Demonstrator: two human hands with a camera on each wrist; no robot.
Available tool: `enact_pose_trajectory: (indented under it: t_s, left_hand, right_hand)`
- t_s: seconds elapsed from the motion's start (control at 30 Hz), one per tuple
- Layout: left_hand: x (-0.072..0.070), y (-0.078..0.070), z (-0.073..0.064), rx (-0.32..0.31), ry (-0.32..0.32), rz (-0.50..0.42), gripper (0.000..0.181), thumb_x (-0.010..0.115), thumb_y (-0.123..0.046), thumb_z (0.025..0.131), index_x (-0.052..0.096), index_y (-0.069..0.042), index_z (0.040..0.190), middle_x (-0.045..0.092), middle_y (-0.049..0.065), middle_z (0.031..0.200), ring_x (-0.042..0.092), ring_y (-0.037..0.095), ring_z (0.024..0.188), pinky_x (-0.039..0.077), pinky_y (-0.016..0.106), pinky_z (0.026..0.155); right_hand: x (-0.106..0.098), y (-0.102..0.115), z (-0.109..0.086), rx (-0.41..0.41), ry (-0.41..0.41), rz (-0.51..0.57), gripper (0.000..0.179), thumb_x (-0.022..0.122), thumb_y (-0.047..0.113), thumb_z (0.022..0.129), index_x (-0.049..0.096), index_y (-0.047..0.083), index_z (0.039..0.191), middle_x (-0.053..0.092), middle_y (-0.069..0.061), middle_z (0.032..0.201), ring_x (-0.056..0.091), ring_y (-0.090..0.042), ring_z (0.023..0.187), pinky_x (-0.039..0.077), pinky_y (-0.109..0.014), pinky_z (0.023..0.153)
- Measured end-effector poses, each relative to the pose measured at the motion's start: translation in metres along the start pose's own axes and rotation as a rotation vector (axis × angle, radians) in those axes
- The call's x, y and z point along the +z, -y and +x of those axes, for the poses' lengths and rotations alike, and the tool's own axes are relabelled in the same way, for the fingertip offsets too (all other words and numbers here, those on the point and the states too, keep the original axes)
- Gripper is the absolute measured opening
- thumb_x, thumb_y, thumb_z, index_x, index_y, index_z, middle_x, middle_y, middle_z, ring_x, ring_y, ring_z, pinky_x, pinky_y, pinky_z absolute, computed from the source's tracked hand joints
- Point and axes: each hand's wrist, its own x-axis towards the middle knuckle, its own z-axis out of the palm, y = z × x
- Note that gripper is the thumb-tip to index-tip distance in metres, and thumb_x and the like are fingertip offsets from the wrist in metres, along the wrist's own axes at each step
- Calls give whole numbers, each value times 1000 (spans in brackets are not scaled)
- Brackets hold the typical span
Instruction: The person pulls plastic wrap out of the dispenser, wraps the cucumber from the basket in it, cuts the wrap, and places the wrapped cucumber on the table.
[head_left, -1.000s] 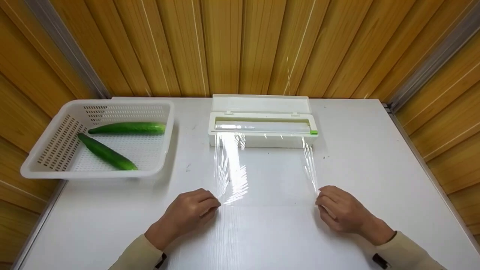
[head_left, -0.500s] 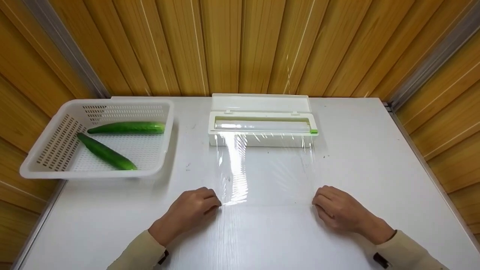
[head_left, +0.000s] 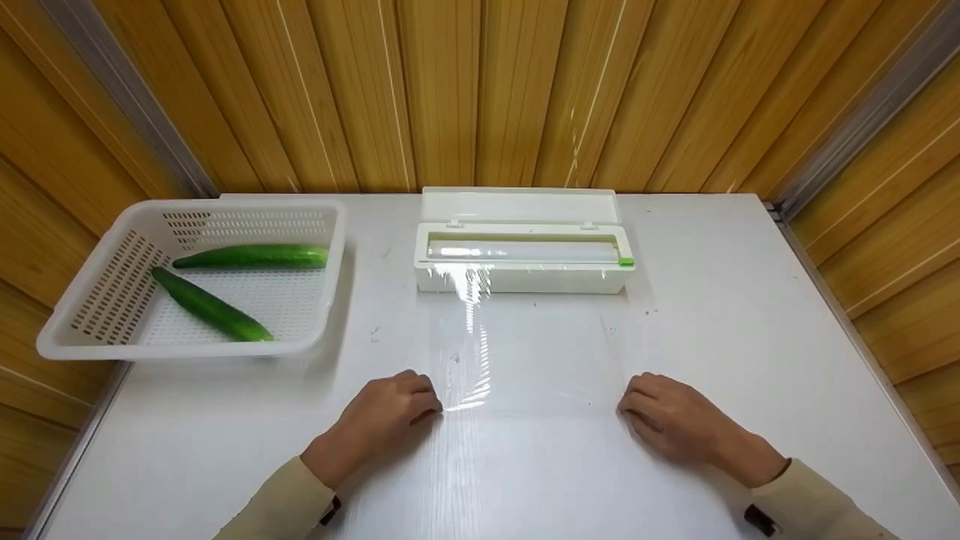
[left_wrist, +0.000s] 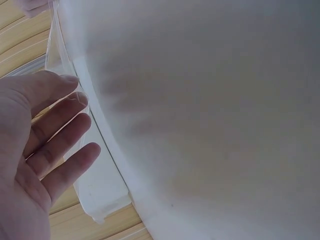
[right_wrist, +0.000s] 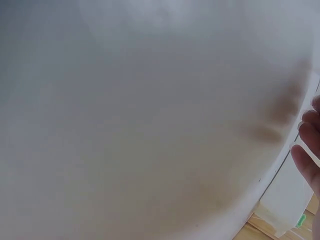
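Note:
A sheet of clear cling film (head_left: 480, 382) runs from a white cling film dispenser box (head_left: 600, 283) toward me, low over the table. Its lid stands open at the back, and the film roll (head_left: 525, 252) shows inside. My left hand (head_left: 386, 412) pinches the sheet's near left corner; in the left wrist view its thumb and index finger (left_wrist: 55, 112) meet on the film while the other fingers spread. At the near right corner my right hand (head_left: 675, 420) pinches the film's edge. Only its fingertips (right_wrist: 305, 155) enter the right wrist view, at the right edge.
To the left stands a white perforated basket (head_left: 60, 341) holding two cucumbers, one lying across the back (head_left: 259, 256) and one slanting in front (head_left: 214, 306). A green slider (head_left: 625, 261) sits at the box's right end. Wood-patterned walls (head_left: 517, 97) enclose the white table (head_left: 540, 480).
My right hand has shifted slightly left, toward the left hand, which has barely moved. The film's taut side creases have faded and the sheet looks flatter, with a narrower glare.

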Motion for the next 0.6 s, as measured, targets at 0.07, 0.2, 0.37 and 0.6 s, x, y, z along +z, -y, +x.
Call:
enact_pose_trajectory:
  t_s: [0.07, 0.2, 0.37, 0.6]
  left_hand:
    - [0, 0, 0, -4, 2, -1, 16, 89, 2, 82, 80, -11, 86, 71, -2, 88, 66, 14, 78, 57, 23, 68]
    - [0, 0, 0, 11, -21, -6, 16, 89, 1, 82, 79, -11, 88, 71, -2, 88, 66, 14, 78, 57, 23, 68]
    - [-2, 1, -1, 43, -72, -37, 21, 89, 5, 81, 77, -10, 89, 70, -3, 88, 65, 13, 77, 56, 23, 67]
    - [-7, 2, 0, 76, -85, -54, 24, 87, 7, 81, 75, -11, 90, 69, -4, 88, 62, 13, 74, 55, 24, 64]
  right_hand:
    - [0, 0, 0, 4, 6, -1, 20, 57, 14, 107, 73, 11, 95, 64, 3, 96, 57, -10, 81, 51, -25, 74]
    - [0, 0, 1, -35, -40, -11, 18, 57, 11, 105, 73, 9, 95, 65, 2, 96, 58, -12, 82, 53, -28, 74]
    - [1, -1, 4, -121, -168, -40, 19, 52, 5, 98, 70, 4, 90, 69, -6, 100, 65, -20, 86, 55, -34, 76]
    - [-1, 2, 6, -168, -248, -53, 21, 51, 4, 94, 69, 4, 84, 72, -10, 97, 68, -26, 85, 55, -35, 75]
